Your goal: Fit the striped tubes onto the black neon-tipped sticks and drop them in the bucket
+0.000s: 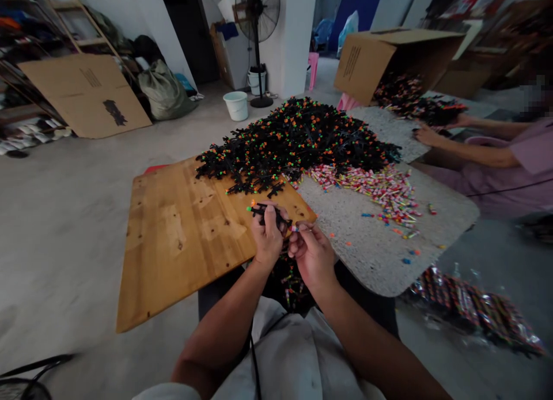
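Observation:
My left hand (268, 238) is closed round black plastic pieces (261, 211) with green and orange tips, which stick out to the left. Close beside it, my right hand (313, 253) pinches a small pink and white tube (294, 229) at the right end of the black pieces. Both hands are over the near right edge of the wooden board (185, 233). Beyond them rises a large heap of black pieces (298, 135) with orange and green tips. Pink and yellow tubes (380, 189) lie scattered on the speckled grey table (358, 244).
At the right a person (488, 152) handles black pieces by a tipped cardboard box (367, 63). Packed bags (475, 308) lie on the floor at the lower right. Behind stand a white bucket (237, 106), a fan (257, 37) and a full sack (163, 91).

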{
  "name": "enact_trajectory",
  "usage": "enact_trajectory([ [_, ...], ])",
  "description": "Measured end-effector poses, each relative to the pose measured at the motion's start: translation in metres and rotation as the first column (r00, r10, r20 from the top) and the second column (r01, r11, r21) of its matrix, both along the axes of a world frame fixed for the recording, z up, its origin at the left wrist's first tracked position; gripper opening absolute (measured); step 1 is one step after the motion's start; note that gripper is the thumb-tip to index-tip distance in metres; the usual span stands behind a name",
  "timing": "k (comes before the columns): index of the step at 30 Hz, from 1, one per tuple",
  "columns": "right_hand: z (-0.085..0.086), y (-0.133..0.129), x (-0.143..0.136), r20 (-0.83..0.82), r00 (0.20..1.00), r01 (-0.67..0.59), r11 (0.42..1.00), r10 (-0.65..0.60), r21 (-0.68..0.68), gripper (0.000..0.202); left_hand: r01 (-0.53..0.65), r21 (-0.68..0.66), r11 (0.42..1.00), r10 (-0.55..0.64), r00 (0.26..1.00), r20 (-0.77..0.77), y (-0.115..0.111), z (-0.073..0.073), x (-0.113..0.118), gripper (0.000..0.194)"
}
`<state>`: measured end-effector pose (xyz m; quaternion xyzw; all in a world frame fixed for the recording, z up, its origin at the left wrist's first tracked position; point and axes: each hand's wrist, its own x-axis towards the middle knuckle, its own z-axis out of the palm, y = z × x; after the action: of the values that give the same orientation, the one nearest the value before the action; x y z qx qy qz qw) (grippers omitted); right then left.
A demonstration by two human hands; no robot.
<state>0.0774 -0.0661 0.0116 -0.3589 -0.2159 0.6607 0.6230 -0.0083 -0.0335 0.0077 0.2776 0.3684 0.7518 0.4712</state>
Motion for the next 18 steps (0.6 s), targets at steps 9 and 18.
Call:
enact_trajectory([
  [9,-0.043,0.008,0.030,0.419,0.860,-0.308,0.951,0.292,-0.033,0.030,0.095,-0.087,0.992,-0.114,0.958,-0.261,-0.001,-0.021,-0.023,0.041],
  [18,-0.072,0.088,0.225,0.898,-0.397,0.247,0.964,0.190,-0.095,0.035,0.139,-0.658,0.740,-0.551,-0.436,-0.711,-0.025,-0.090,-0.045,0.038],
])
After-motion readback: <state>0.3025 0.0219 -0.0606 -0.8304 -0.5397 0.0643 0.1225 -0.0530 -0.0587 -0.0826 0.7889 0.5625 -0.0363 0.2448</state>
